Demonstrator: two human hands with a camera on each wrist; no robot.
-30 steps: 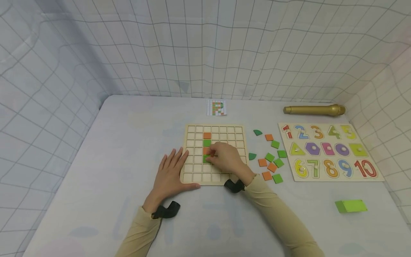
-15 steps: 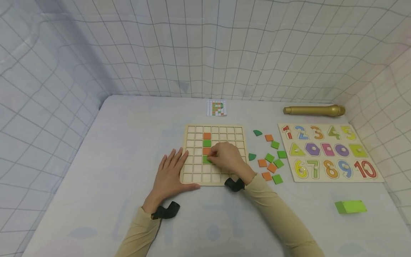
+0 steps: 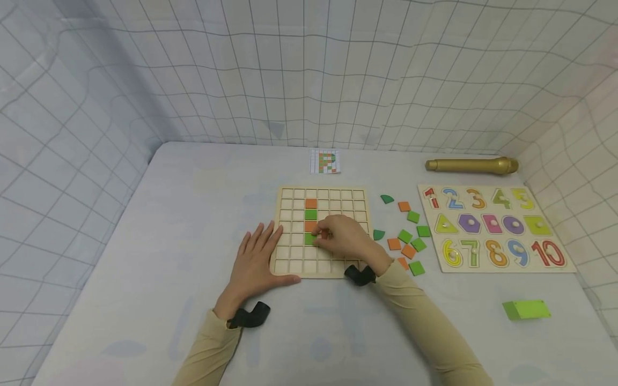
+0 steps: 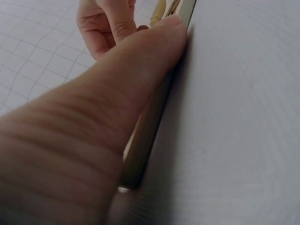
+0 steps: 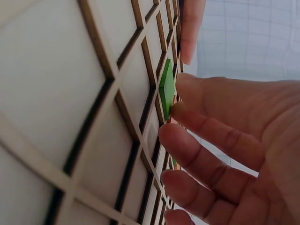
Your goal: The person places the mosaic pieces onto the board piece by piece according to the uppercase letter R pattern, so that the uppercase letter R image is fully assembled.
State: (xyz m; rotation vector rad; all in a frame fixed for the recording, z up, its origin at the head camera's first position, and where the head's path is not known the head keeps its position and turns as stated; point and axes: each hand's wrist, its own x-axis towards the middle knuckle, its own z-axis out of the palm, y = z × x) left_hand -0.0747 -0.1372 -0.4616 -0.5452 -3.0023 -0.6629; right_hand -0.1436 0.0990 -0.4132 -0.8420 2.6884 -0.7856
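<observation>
Right fingertips at a green tile, left hand spread on the board

Nearest are two beige sleeves [image 3: 429, 327], a black wrist camera [image 3: 253, 315] strapped at each wrist. The left hand [image 3: 258, 273] is spread wide: its four fingers lie side by side at the left edge of the gridded wooden board [image 3: 359, 195], and its thumb stretches out along the near edge. It holds no tile. A bright green block [image 3: 527, 309] stands on the right of the table, well apart from the hands.

The right hand [image 3: 345, 236] is over the board, fingers bent, thumb and index tips close together at the side of a green tile [image 3: 309, 239]. The right wrist view does not settle whether they pinch it or merely touch it. That tile is in the third column from the left, at the near end of a run of four; beyond it come orange, green and orange.

Loose orange, green and dark green pieces [image 3: 404, 236] are scattered between the board and a number-and-shape puzzle [image 3: 526, 269]. Farther off are a small pattern card [image 3: 325, 162] and a gold microphone [image 3: 471, 165], with checked white cloth [image 3: 309, 80] behind.
</observation>
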